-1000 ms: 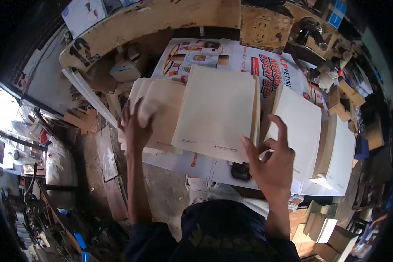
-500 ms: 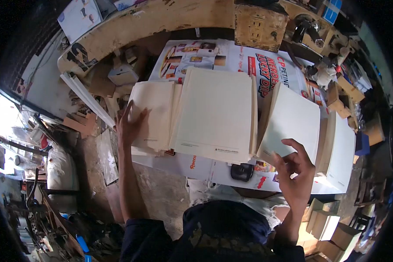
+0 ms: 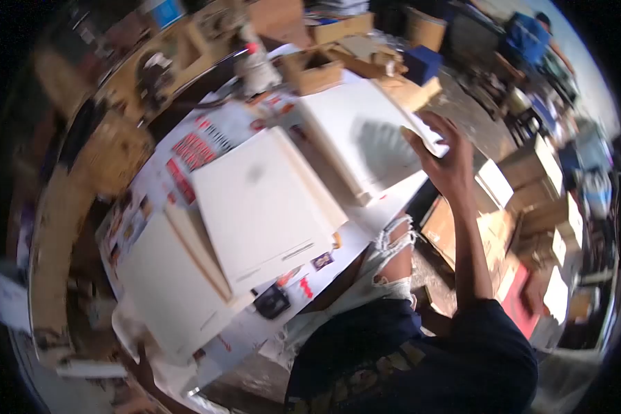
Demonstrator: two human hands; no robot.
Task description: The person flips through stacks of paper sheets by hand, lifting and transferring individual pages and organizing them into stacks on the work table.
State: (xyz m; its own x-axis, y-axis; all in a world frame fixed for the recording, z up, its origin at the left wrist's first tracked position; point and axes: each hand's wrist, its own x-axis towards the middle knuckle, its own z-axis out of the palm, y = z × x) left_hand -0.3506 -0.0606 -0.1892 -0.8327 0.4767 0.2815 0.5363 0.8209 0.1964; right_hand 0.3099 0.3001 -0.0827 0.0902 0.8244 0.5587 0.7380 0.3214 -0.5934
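Several stacks of cream-white paper sheets lie on a table covered with a printed poster. My right hand (image 3: pixel 447 155) is over the outer edge of the right stack (image 3: pixel 352 124), thumb and fingers curved and apart, casting a shadow on the top sheet. The middle stack (image 3: pixel 255 200) has small print along its near edge. Left of it lies another stack (image 3: pixel 162 283), partly overlapping. At the lower left, my left hand (image 3: pixel 143 372) rests near the leftmost papers (image 3: pixel 127 324), blurred, fingers spread; whether it touches them I cannot tell.
A small black object (image 3: pixel 272 301) sits near the table's front edge. Beyond the stacks are an open wooden box (image 3: pixel 314 72) and a dark blue box (image 3: pixel 421 65). Cardboard boxes (image 3: pixel 479 228) stand at the right. A person in blue (image 3: pixel 529 40) is in the far right background.
My view has turned to the right. My right hand has moved from the stack right of centre to the far right stack. My left hand stays by the leftmost papers.
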